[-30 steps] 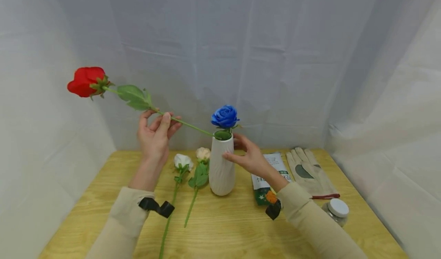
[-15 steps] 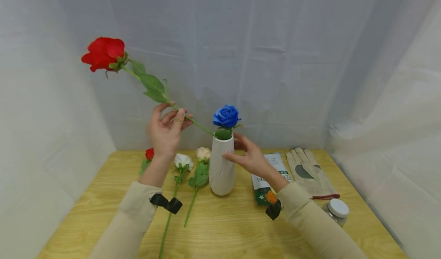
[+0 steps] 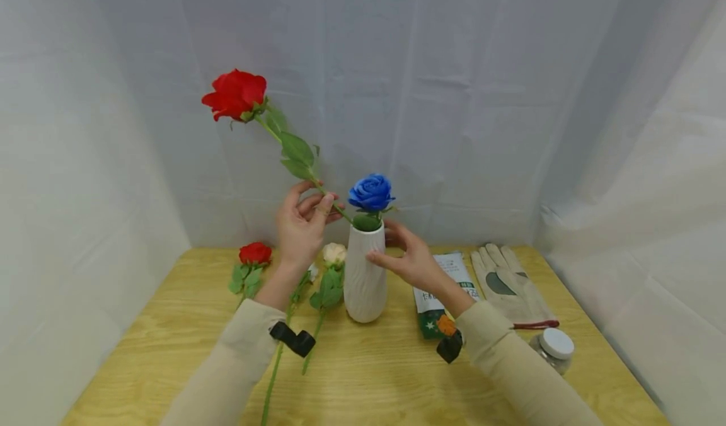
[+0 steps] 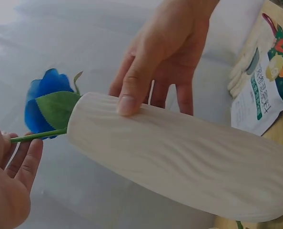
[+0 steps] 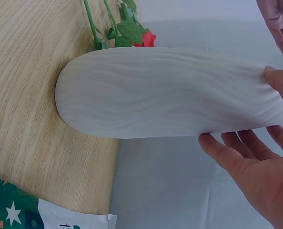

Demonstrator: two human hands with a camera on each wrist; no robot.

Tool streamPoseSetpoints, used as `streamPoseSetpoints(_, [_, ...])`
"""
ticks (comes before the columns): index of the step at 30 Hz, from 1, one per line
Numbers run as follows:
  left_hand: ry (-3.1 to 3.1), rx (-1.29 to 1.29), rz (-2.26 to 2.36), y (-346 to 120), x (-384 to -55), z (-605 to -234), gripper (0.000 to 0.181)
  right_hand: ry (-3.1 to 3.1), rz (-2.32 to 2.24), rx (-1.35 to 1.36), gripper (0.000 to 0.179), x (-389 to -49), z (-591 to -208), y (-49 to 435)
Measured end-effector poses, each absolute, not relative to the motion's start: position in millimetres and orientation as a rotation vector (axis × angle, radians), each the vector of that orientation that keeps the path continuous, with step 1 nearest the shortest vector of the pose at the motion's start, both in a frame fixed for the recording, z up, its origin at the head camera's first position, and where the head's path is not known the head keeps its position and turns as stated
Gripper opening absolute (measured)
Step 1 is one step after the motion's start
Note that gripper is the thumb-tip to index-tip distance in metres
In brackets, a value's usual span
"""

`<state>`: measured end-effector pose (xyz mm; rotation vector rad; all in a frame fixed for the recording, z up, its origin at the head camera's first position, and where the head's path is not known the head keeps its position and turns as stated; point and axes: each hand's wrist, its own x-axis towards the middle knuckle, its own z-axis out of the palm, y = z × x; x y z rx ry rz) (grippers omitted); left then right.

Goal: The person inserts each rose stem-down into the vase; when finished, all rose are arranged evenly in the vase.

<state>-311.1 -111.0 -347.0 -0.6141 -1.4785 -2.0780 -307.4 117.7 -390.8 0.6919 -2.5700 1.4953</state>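
Thumb and fingers of my left hand (image 3: 306, 227) pinch the green stem of a long red rose (image 3: 235, 95). It leans to the left, and its lower end goes into the mouth of a white ribbed vase (image 3: 365, 281). The stem inside the vase is hidden. A blue rose (image 3: 371, 193) stands in the same vase, its leaf against the rim. My right hand (image 3: 411, 259) holds the vase near its top, thumb on the front and fingers on the right side. In the right wrist view the vase (image 5: 170, 93) stands on the wooden table.
Left of the vase lie a second red rose (image 3: 255, 253), a cream rose (image 3: 334, 254) and a white rose, mostly behind my left arm. To the right are a printed bag (image 3: 450, 268), work gloves (image 3: 507, 281) and a white-lidded jar (image 3: 557, 344). White sheeting (image 3: 454, 98) surrounds the table.
My left hand has moved right toward the vase, and the red rose has swung more upright. The second red rose has come into view; the white one is now mostly covered. My right hand stays put.
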Motion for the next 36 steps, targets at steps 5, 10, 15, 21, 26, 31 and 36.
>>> streamPoseSetpoints(5, [-1.51,-0.593,-2.033,-105.4,-312.3,-350.9,0.02,-2.577,1.485,0.674,0.079,-306.9,-391.1,116.4])
streamPoseSetpoints(10, [-1.538,-0.575,-2.005,-102.2,-312.9,-352.3,0.022,-2.573,1.486,0.675,0.079,-307.0,-390.9,116.1])
streamPoseSetpoints(15, [-1.555,-0.577,-1.994,-99.1,-314.2,-353.6,0.025,-2.576,1.486,0.676,0.079,-307.6,-391.1,116.6])
streamPoseSetpoints(21, [-1.576,-0.583,-2.02,-94.6,-312.4,-354.5,0.027,-2.574,1.491,0.673,0.078,-307.3,-391.0,116.8])
streamPoseSetpoints(26, [-1.638,-0.539,-1.956,-91.2,-312.9,-355.9,0.027,-2.571,1.486,0.675,0.077,-308.1,-392.2,117.1])
streamPoseSetpoints(31, [-1.761,-0.522,-1.83,-89.7,-313.3,-356.4,0.025,-2.564,1.489,0.685,0.077,-308.4,-392.0,116.9])
streamPoseSetpoints(36, [-1.865,-0.501,-1.823,-87.2,-312.1,-358.8,0.026,-2.571,1.492,0.674,0.078,-308.9,-392.2,117.0])
